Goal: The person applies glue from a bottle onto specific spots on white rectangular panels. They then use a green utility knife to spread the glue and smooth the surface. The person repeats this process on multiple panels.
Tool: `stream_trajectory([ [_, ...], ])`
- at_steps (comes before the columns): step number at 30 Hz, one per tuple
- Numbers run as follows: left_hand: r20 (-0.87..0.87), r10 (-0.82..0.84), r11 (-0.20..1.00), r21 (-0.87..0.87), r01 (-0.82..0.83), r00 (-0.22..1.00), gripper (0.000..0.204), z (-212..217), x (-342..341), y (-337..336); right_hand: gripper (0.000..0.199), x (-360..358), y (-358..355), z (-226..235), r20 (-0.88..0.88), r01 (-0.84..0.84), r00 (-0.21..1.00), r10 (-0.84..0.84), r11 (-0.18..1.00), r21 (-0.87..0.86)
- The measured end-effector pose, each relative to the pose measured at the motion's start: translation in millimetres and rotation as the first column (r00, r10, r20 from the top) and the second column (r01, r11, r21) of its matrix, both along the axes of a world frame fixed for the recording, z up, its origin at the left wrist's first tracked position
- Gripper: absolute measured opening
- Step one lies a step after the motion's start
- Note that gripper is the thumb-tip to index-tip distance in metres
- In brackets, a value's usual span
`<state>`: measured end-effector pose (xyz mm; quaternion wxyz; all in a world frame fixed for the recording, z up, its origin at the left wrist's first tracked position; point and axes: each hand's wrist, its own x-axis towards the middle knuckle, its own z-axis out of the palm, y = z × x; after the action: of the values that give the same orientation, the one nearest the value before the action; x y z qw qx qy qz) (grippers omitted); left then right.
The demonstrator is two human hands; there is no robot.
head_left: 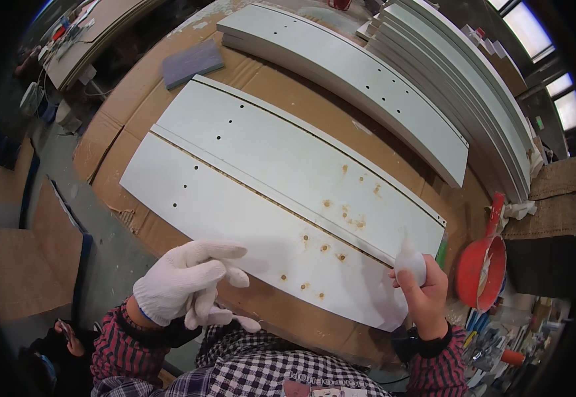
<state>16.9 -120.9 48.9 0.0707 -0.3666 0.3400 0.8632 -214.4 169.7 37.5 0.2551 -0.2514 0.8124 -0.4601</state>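
My right hand (427,289), bare, grips a small whitish squeeze bottle (409,262) with its thin tip pointing up, over the right end of the near white boards. My left hand (185,281), in a white knit glove, is over the near edge with its fingers apart, some bent. Some glove fingers overlap below it, so I cannot tell them apart fully. Before me two white boards (261,162) lie side by side, curved toward their ends. Dark holes dot their left part; holes ringed by yellowish-brown stains mark the right part.
Brown cardboard (135,142) covers the table. A grey-purple block (193,64) lies beyond the boards. More white boards (341,69) are stacked at the far side, with a taller stack (446,86) behind. To the right are a red pan (481,272) and cluttered tools (493,344).
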Motion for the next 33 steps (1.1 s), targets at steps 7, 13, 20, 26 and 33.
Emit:
stream_trajectory([
  [7, -0.034, -0.044, 0.985, 0.165, 0.049, 0.998, 0.037, -10.8, 8.0, 17.1, 0.024, 19.6, 8.1, -7.3, 0.037, -0.036, 0.999, 0.036, 0.999, 0.019],
  [13, -0.050, -0.209, 0.943, 0.254, 0.215, 0.977, 0.034, -27.9, 12.9, 46.7, 0.028, 35.5, 3.1, -9.5, -0.034, -0.109, 0.993, 0.111, 0.992, 0.060],
  [20, -0.149, -0.564, 0.815, 0.057, 0.576, 0.812, 0.048, -33.1, -3.4, 85.1, 0.027, 55.3, -3.5, -9.2, -0.041, -0.156, 0.986, 0.159, 0.985, 0.075],
  [26, -0.149, -0.560, 0.824, 0.008, 0.567, 0.815, 0.057, -26.9, -17.0, 93.5, 0.028, 66.2, -4.2, -5.7, -0.126, -0.208, 0.967, 0.222, 0.972, 0.111],
  [33, -0.209, -0.556, 0.824, -0.014, 0.566, 0.805, 0.072, -22.2, -26.2, 100.6, 0.028, 68.4, -1.1, -7.3, -0.141, -0.195, 0.967, 0.212, 0.973, 0.128],
])
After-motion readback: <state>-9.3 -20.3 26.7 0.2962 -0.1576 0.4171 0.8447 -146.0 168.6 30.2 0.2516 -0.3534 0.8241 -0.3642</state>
